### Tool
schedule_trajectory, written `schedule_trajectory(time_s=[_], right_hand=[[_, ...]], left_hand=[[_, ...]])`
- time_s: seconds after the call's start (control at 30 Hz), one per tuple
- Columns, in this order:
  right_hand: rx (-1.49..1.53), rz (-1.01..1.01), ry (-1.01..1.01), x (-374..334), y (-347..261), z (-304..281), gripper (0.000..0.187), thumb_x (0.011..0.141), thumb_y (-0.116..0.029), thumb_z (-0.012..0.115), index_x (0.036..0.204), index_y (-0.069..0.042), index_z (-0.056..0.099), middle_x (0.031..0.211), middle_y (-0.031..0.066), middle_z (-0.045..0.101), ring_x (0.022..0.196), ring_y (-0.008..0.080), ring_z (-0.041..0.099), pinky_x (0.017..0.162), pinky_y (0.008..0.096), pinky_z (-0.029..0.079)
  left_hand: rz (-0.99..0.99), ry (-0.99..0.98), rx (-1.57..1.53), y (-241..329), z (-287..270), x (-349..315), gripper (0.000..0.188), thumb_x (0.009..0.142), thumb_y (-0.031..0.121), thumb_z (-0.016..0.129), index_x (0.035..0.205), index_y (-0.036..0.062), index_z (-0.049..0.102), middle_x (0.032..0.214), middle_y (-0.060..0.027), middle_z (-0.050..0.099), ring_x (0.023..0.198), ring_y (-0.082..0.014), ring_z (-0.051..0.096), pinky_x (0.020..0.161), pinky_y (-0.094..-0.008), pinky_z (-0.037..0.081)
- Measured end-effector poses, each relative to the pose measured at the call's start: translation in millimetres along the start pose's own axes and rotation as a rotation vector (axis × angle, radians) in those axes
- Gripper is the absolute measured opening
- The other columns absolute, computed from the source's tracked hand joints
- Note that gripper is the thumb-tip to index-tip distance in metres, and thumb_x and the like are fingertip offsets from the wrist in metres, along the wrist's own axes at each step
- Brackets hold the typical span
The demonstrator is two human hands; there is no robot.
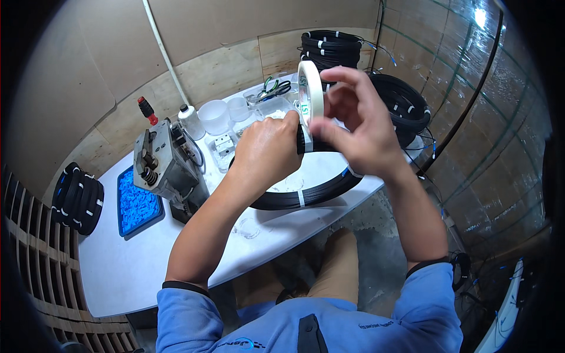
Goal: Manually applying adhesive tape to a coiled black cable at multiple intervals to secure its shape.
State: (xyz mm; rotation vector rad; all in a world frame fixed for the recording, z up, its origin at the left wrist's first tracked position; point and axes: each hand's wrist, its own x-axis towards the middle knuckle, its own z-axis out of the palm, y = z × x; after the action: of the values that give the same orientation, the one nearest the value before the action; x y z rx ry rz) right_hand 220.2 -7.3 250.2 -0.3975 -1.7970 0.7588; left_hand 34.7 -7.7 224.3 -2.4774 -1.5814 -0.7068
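A large coil of black cable is held over the front of the white table, with white tape bands round it. My left hand is closed round the coil's far side. Beside it, a pale roll of masking tape stands on edge, and a short strip from it lies against the cable. My right hand, slightly blurred, has its thumb and curled fingers at the roll's right edge, pinching it. Its inner fingers are partly hidden.
On the white table stand a metal bench machine, a tray of blue pieces, a white bottle, clear tubs and scissors. More black coils are stacked at back right; others sit left.
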Motion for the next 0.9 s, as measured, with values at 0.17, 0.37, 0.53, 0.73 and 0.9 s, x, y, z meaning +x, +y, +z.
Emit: schedule_trajectory(time_s=[0.17, 0.37, 0.53, 0.73, 0.9], right_hand=[[-0.272, -0.193, 0.007, -91.9, 31.8, 18.8, 0.080, 0.082, 0.005, 0.080, 0.149, 0.003, 0.038, 0.104, 0.0136, 0.067, 0.099, 0.0207, 0.069, 0.089, 0.0369, 0.057], [-0.409, -0.178, -0.014, -138.5, 34.0, 47.7, 0.055, 0.076, -0.023, 0.092, 0.116, 0.005, 0.065, 0.119, 0.0209, 0.066, 0.106, 0.0336, 0.068, 0.090, 0.0398, 0.057], [-0.440, -0.050, 0.128, -114.7, 21.7, 50.7, 0.071, 0.082, -0.045, 0.088, 0.122, 0.006, 0.058, 0.106, 0.0160, 0.069, 0.093, 0.0213, 0.070, 0.083, 0.0333, 0.056], [-0.056, 0.301, 0.146, -127.0, 20.6, 63.5, 0.038, 0.098, -0.025, 0.074, 0.114, 0.002, 0.053, 0.083, 0.0081, 0.072, 0.080, 0.0127, 0.071, 0.080, 0.0260, 0.055], [0.429, 0.689, 0.328, -102.2, 29.5, 57.8, 0.040, 0.110, -0.039, 0.049, 0.121, 0.000, 0.049, 0.079, 0.0152, 0.071, 0.066, 0.0236, 0.074, 0.062, 0.0322, 0.060]], left_hand=[[0.003, 0.008, -0.041, -4.3, 0.7, 0.2, 0.026, 0.076, 0.011, 0.067, 0.101, 0.0029, 0.063, 0.080, -0.0231, 0.071, 0.076, -0.0439, 0.072, 0.070, -0.0535, 0.058], [0.036, 0.045, -0.048, -4.3, 1.9, 0.8, 0.029, 0.075, 0.010, 0.067, 0.103, 0.0040, 0.065, 0.080, -0.0228, 0.071, 0.076, -0.0439, 0.071, 0.070, -0.0534, 0.058], [-0.022, 0.030, -0.016, -1.0, 1.3, 1.6, 0.035, 0.073, 0.010, 0.072, 0.107, 0.0067, 0.065, 0.083, -0.0196, 0.072, 0.079, -0.0422, 0.071, 0.070, -0.0513, 0.056], [-0.018, 0.040, -0.019, -5.2, 3.5, 4.2, 0.028, 0.076, 0.013, 0.069, 0.103, 0.0039, 0.066, 0.082, -0.0231, 0.072, 0.078, -0.0443, 0.072, 0.071, -0.0529, 0.059], [-0.022, 0.061, -0.013, -4.0, 3.2, 0.8, 0.034, 0.073, 0.009, 0.071, 0.106, 0.0096, 0.066, 0.080, -0.0193, 0.072, 0.078, -0.0427, 0.071, 0.068, -0.0519, 0.056]])
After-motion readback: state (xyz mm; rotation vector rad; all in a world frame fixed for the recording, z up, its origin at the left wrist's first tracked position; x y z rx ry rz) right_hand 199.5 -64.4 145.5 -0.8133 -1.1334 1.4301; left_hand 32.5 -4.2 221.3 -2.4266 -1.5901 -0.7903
